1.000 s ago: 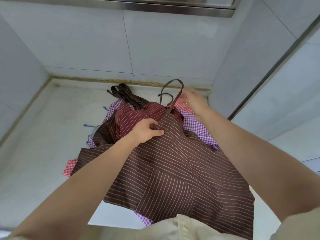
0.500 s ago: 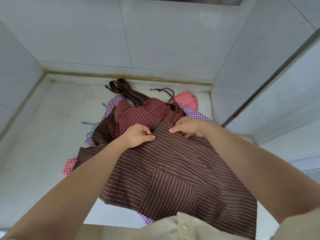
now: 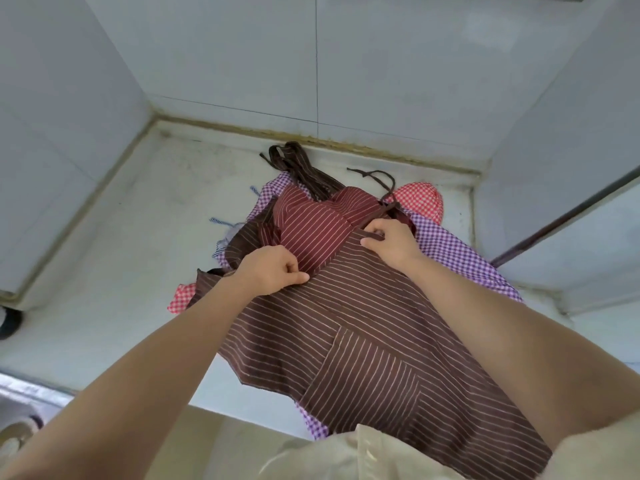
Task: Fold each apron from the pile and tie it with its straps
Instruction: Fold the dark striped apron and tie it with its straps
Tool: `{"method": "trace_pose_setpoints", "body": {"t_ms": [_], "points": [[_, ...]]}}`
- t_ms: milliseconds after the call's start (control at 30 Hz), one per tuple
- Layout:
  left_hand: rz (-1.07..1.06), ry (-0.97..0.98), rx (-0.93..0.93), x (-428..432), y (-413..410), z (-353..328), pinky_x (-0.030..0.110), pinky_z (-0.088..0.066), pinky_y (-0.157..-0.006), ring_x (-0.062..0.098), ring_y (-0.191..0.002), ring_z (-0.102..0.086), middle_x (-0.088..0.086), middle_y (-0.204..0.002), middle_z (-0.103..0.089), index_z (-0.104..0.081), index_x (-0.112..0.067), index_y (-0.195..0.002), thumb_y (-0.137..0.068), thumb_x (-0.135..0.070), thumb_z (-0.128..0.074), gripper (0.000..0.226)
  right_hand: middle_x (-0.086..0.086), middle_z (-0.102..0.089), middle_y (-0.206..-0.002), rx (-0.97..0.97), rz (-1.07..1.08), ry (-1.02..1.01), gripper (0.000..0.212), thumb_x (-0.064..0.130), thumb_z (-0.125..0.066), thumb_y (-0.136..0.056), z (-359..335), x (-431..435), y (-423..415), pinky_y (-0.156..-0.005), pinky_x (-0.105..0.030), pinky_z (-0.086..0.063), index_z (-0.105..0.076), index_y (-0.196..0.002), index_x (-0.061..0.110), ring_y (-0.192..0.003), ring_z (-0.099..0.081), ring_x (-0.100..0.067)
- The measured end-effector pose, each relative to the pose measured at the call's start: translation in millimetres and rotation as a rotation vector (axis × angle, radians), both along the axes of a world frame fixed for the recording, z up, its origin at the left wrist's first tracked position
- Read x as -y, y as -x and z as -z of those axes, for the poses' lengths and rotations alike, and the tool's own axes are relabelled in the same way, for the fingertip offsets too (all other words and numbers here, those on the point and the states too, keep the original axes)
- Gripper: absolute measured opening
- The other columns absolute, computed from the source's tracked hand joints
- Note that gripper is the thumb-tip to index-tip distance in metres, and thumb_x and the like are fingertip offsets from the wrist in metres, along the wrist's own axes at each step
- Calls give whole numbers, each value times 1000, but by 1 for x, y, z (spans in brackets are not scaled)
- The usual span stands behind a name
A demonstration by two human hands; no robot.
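Note:
A brown striped apron point(image 3: 363, 327) lies spread on top of the pile, its lower edge hanging over the counter's front. My left hand point(image 3: 273, 270) pinches its top edge at the left corner of the bib. My right hand point(image 3: 389, 240) pinches the right corner, where a thin brown strap point(image 3: 381, 178) runs off toward the back wall. Under it lie a dark red striped apron point(image 3: 318, 220), a purple checked apron point(image 3: 457, 251) and a red checked apron point(image 3: 420, 200).
The pile sits on a pale counter point(image 3: 121, 265) boxed in by tiled walls at the left, back and right. A bundle of brown straps point(image 3: 298, 164) lies near the back wall. A sink rim point(image 3: 20, 403) shows at the lower left.
My right hand came back from the far strap and took the brown apron's right top corner, then slid outward along the edge. My left hand kept its pinch on the left corner.

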State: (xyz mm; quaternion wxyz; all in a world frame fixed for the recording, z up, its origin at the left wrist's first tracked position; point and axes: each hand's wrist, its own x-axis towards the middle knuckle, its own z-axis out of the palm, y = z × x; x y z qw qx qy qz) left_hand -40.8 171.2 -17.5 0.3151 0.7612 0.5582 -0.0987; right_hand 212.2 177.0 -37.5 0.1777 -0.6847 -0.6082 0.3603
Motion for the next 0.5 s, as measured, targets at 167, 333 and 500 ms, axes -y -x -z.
{"method": "trace_pose_setpoints", "body": {"t_ms": [167, 333, 500], "points": [[18, -8, -61, 6, -6, 7, 30, -50, -73, 14, -81, -60, -6, -82, -63, -65, -25, -81, -89, -54, -60, 30, -3, -61, -112, 47, -37, -35, 12, 25, -70, -89, 10, 2, 3, -92, -32, -41, -72, -100, 18, -102, -55, -20], [-14, 43, 66, 4, -21, 14, 38, -51, -90, 15, -98, -57, -4, -105, -60, -63, -32, -89, -77, -62, -69, 33, 3, -66, -115, 110, -32, 112, 5, 35, -70, -87, 7, 0, 0, -107, -50, -36, -66, -90, 33, -112, -57, -22], [-85, 260, 121, 2, -23, 14, 35, -47, -96, 15, -102, -56, -9, -101, -58, -65, -23, -107, -80, -54, -72, 42, 7, -71, -97, -24, -39, 272, 10, 33, -70, -88, -3, -7, -1, -110, -56, -34, -71, -79, 36, -105, -62, -24]]}}
